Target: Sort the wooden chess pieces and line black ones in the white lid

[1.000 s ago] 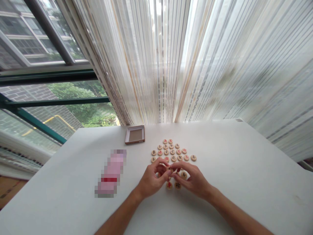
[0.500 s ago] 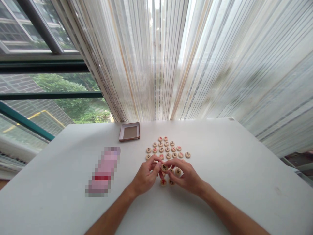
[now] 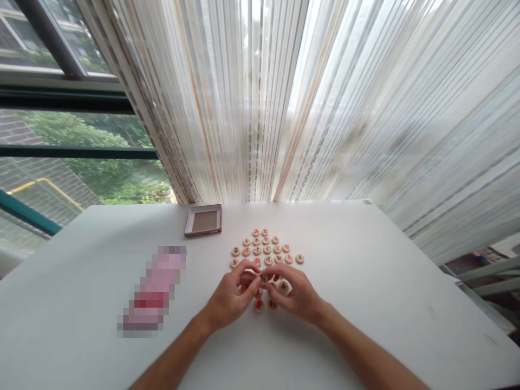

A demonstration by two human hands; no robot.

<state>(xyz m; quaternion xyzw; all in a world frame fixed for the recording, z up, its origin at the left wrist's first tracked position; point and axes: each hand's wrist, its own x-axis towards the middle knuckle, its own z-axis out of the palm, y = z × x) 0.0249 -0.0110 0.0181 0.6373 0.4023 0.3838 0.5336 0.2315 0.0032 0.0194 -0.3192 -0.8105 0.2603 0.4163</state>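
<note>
Several round wooden chess pieces (image 3: 266, 249) with red or black characters lie face up in a cluster on the white table (image 3: 365, 281). My left hand (image 3: 229, 295) and my right hand (image 3: 294, 295) meet just in front of the cluster, fingers curled. Both pinch one wooden chess piece (image 3: 264, 278) between their fingertips, its black character showing. Two more pieces (image 3: 265, 305) lie on the table just below the hands.
An open shallow brown box (image 3: 202, 220) sits at the back of the table, left of the pieces. A blurred pink object (image 3: 153, 290) lies to the left. Striped sheer curtains (image 3: 309, 108) hang behind the table; a window is at the left.
The view has drifted, so everything sits further left in the picture. Both hands stay together over the near pieces, and the piece between the fingertips has turned its face into view.
</note>
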